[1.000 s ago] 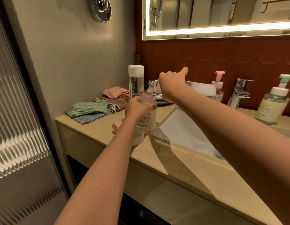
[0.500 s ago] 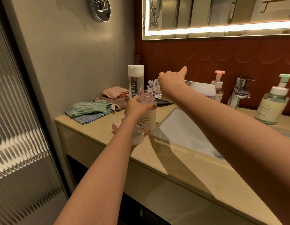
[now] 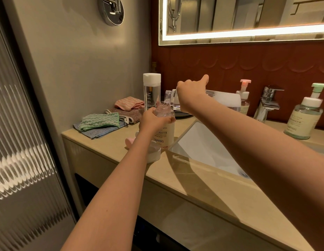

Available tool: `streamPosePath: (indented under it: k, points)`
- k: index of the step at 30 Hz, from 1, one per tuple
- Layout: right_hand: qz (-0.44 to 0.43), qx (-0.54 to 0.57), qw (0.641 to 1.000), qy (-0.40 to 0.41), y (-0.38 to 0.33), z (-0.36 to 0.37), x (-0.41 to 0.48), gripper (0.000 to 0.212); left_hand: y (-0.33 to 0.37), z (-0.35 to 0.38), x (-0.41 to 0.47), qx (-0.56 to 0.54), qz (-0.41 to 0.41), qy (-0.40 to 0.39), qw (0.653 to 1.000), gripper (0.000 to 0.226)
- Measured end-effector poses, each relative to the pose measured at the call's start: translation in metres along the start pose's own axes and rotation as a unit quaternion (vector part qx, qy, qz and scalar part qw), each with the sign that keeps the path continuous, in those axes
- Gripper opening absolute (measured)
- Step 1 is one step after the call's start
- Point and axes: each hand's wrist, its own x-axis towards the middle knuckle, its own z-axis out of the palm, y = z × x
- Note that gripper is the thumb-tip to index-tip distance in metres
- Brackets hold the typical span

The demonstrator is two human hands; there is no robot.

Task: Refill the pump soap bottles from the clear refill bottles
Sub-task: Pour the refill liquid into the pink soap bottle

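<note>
— Head view, nearest first?
— White cap (image 3: pixel 155 155) on the countertop (image 3: pixel 203 180), beside the sink (image 3: pixel 208 147).
— Then?
— Left hand (image 3: pixel 154 120) wrapped round the shoulder of the open soap bottle (image 3: pixel 164 137), upright just left of the sink.
— Right hand (image 3: pixel 189 91)?
— Clamped on the clear refill bottle (image 3: pixel 224 100), tipped nearly flat, mouth at the soap bottle's neck. Hands apart.
— Farther back?
— Cloths (image 3: pixel 101 123), tall clear bottle (image 3: pixel 151 91), pink pump bottle (image 3: pixel 245 101), faucet (image 3: pixel 268 104), green pump bottle (image 3: pixel 305 120).

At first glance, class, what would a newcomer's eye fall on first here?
The right hand tips a clear plastic refill bottle sideways, its mouth over the open pink-tinted soap bottle. The left hand holds that bottle by the neck, beside the white sink. A green-pump soap bottle stands far right.
</note>
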Motion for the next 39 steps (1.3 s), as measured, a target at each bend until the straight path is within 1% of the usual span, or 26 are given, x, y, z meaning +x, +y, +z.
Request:
streamPosePath:
  k: [3, 7, 13, 17, 26, 34, 39]
  points:
    - [0.0, 0.007, 1.0, 0.001, 0.0, 0.0007, 0.0, 0.038, 0.0002, -0.0002, 0.0001, 0.002, -0.001, 0.001, 1.0, 0.073]
    - [-0.001, 0.007, 1.0, 0.001, -0.0004, 0.0002, -0.0004, 0.037, 0.0001, 0.0001, 0.0, 0.001, -0.002, 0.001, 1.0, 0.071]
    - [-0.002, 0.003, 1.0, 0.002, 0.0004, -0.0024, -0.0029, 0.037, 0.0006, 0.0, 0.0, 0.003, -0.006, 0.003, 1.0, 0.078]
    - [-0.001, 0.002, 1.0, 0.001, -0.0006, -0.0026, -0.004, 0.036, 0.0005, 0.0004, 0.0, 0.006, -0.003, 0.001, 1.0, 0.073]
    - [-0.005, -0.004, 1.0, 0.008, -0.0003, -0.0039, -0.0048, 0.036, 0.0017, -0.0005, -0.0013, 0.011, -0.001, 0.003, 1.0, 0.07]
    - [-0.006, -0.007, 1.0, 0.008, -0.0007, -0.0038, -0.0054, 0.037, 0.0018, -0.0007, -0.0013, 0.011, -0.002, 0.005, 1.0, 0.078]
    - [-0.004, -0.003, 1.0, 0.006, -0.001, -0.0026, -0.0054, 0.036, 0.0026, 0.0, -0.002, 0.013, -0.005, -0.001, 1.0, 0.076]
